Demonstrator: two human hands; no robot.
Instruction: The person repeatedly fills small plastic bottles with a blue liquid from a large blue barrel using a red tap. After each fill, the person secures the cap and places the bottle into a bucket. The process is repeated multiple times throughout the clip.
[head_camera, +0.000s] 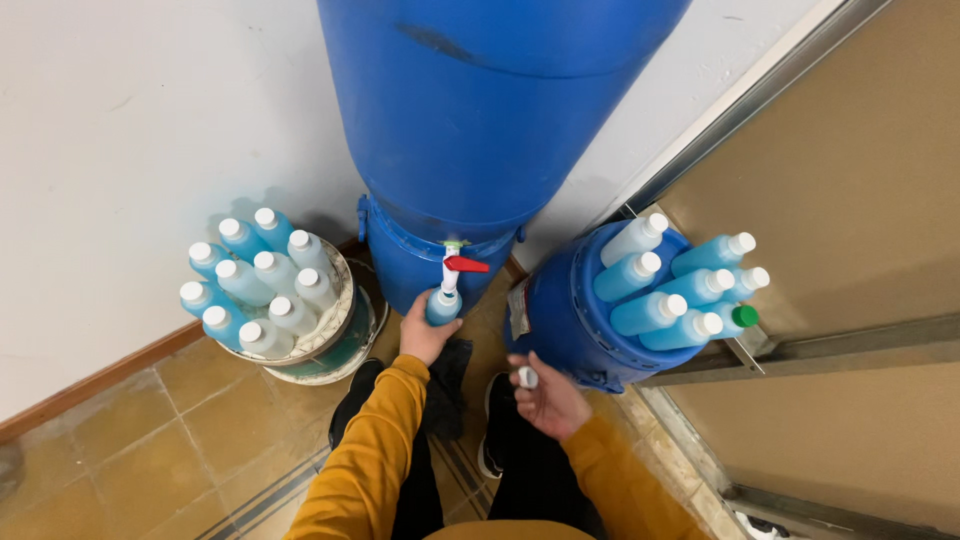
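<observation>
My left hand grips a small bottle of blue liquid and holds it up under the white tap with a red lever on the big blue drum. The bottle has no cap on. My right hand hovers lower right of it, pinching a white cap between its fingers. Both sleeves are mustard yellow.
A white bucket at the left holds several capped blue bottles upright. A smaller blue barrel at the right carries several more bottles lying tilted, one with a green cap. A white wall stands behind, a tan door panel at the right, tiled floor below.
</observation>
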